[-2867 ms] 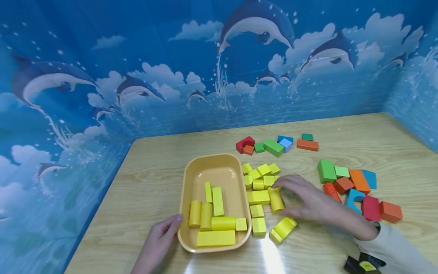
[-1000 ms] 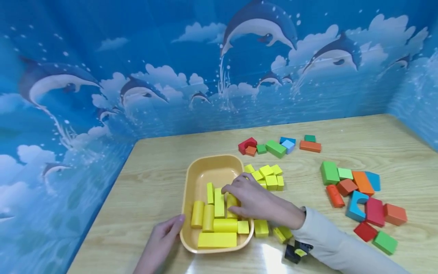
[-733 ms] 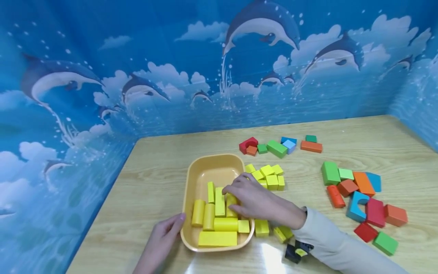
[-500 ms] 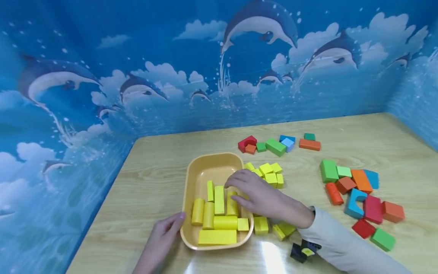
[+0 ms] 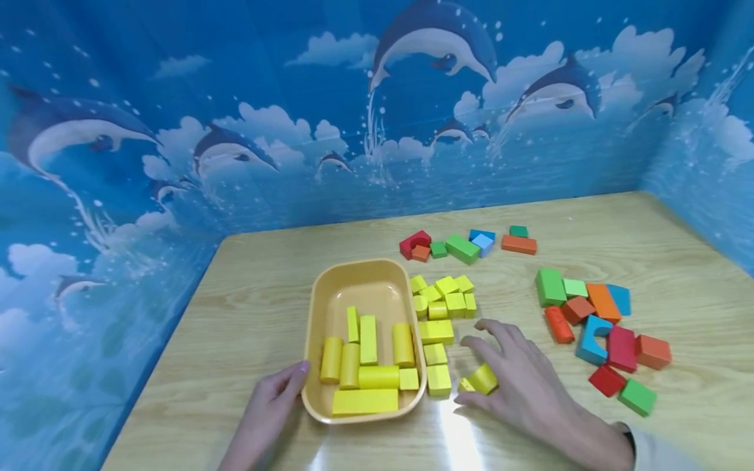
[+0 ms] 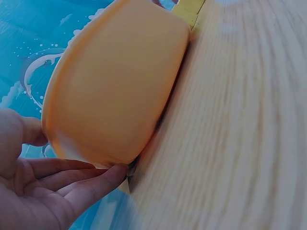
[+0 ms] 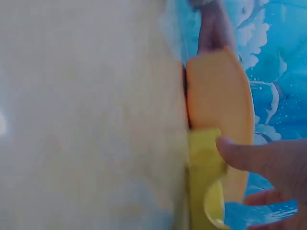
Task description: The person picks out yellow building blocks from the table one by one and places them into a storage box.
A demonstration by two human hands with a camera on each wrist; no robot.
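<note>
The tan plastic tray [image 5: 377,288] holds several yellow blocks, among them an upright-lying cylinder [image 5: 403,345] along its right wall. At the tray's left edge my left hand [image 5: 268,409] grips it, thumb on the rim and fingers against the outer side, as the left wrist view [image 6: 62,187] also shows. My right hand [image 5: 530,386] is spread over a yellow block with a curved cut-out [image 5: 484,378], partly hidden by the fingers. In the right wrist view the thumb [image 7: 240,153] is close to yellow wood [image 7: 204,148]; whether it touches I cannot tell.
More yellow blocks [image 5: 437,331] lie in a cluster against the tray's right side. Farther right sits a mixed group with a blue arch [image 5: 591,340]. A row including a green block [image 5: 462,249] lies at the back, before a dolphin-print backdrop [image 5: 265,190].
My right hand has laid a yellow cylinder in the tray, let go and moved right and nearer to the block with the cut-out. The left hand stays on the tray.
</note>
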